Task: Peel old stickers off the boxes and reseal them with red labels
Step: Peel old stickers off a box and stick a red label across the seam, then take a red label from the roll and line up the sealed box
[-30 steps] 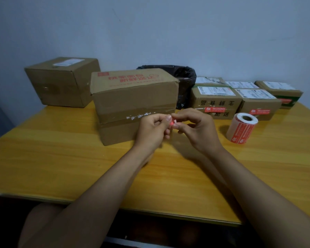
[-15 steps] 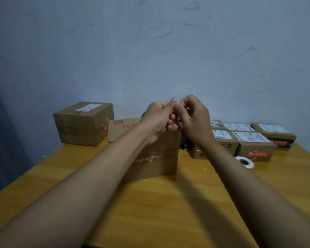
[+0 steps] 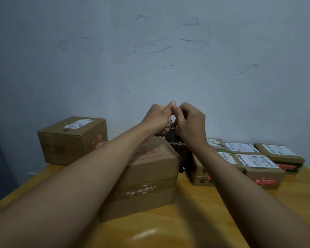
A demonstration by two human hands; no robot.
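Head view: the big cardboard box (image 3: 150, 178) sits in the middle of the wooden table (image 3: 195, 228), its front band of clear tape showing whitish scraps of sticker residue, red print on its top flap. Above and behind it both arms reach forward, and the left hand (image 3: 158, 119) and right hand (image 3: 191, 120) meet in front of the wall (image 3: 150, 51) — fingers curled, thumbs and forefingers pressed tip to tip. Whether anything is pinched between them cannot be told; nothing shows at the fingertips. Directly under the hands lies a black plastic bag (image 3: 183, 154), just behind the big box. To the left, at the table's far edge, stands a second box (image 3: 70, 140) with a white shipping label on top and a red label on its side. To the right lies a cluster of small boxes (image 3: 258, 163) — white labels on top, red labels across some front faces.
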